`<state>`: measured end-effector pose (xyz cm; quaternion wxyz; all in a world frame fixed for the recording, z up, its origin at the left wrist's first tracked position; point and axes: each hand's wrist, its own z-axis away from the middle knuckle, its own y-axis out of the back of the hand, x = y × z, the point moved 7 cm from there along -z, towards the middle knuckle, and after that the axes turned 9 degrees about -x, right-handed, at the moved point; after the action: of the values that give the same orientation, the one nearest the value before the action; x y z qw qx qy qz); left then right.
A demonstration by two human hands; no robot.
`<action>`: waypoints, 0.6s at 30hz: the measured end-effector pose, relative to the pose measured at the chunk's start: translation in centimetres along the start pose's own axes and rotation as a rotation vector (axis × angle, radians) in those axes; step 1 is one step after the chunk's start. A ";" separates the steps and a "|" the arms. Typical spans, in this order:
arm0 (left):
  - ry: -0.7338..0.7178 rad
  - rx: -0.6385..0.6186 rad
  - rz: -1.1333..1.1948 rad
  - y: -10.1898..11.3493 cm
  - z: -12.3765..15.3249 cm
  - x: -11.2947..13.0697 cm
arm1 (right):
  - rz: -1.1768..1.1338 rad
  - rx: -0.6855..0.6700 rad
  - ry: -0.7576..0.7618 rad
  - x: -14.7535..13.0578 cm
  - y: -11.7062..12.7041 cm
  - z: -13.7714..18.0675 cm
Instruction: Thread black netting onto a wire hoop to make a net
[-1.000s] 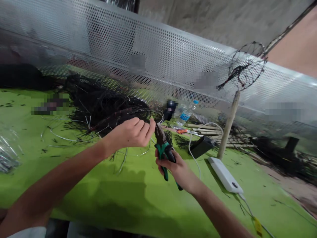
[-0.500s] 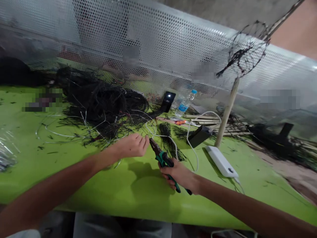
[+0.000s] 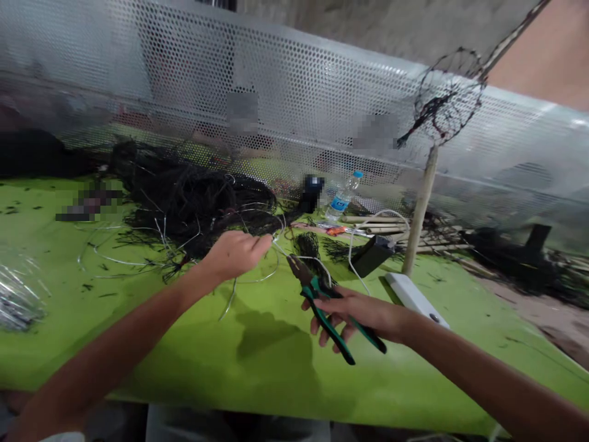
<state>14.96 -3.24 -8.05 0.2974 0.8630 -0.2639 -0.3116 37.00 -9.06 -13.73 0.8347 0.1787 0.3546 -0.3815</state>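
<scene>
My left hand [image 3: 232,253] pinches a thin silver wire [image 3: 257,279] above the green table [image 3: 267,362], just in front of a black tangle of wire and fibres [image 3: 193,199]. The wire curves down and loops over the table. My right hand [image 3: 363,313] holds green-handled pliers [image 3: 331,310] with the handles spread apart. The pliers' dark jaws [image 3: 297,267] point up and left toward the wire near my left fingertips.
A perforated metal screen [image 3: 294,104] runs along the table's back. Behind the pliers stand a water bottle [image 3: 343,196], a black box [image 3: 372,255], a white power bank [image 3: 416,298] with cable, and a wooden pole [image 3: 418,215] topped by a wire hoop [image 3: 444,98]. Plastic wrap [image 3: 18,291] lies far left.
My left hand has lifted slightly and moved left with the wire. My right hand has moved right and loosened, so the pliers' handles now stand spread apart.
</scene>
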 end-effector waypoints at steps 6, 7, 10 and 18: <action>0.318 0.223 0.001 5.0 -0.6 -7.1 | -0.147 -0.058 0.203 -1.2 -0.5 0.8; 0.346 0.253 0.001 5.7 -0.7 -7.9 | -0.164 -0.054 0.216 -1.1 -0.7 0.3; 0.406 0.345 0.028 7.8 -1.3 -9.8 | -0.168 -0.041 0.253 -0.7 -1.4 -1.6; 0.442 0.632 0.143 14.3 -1.5 -10.3 | -0.070 -0.092 0.277 -0.8 -3.3 -5.7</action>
<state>5.26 -5.87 6.53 0.0878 0.9378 -0.3360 0.0001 31.47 -7.54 -17.11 0.7713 0.1787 0.4895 -0.3656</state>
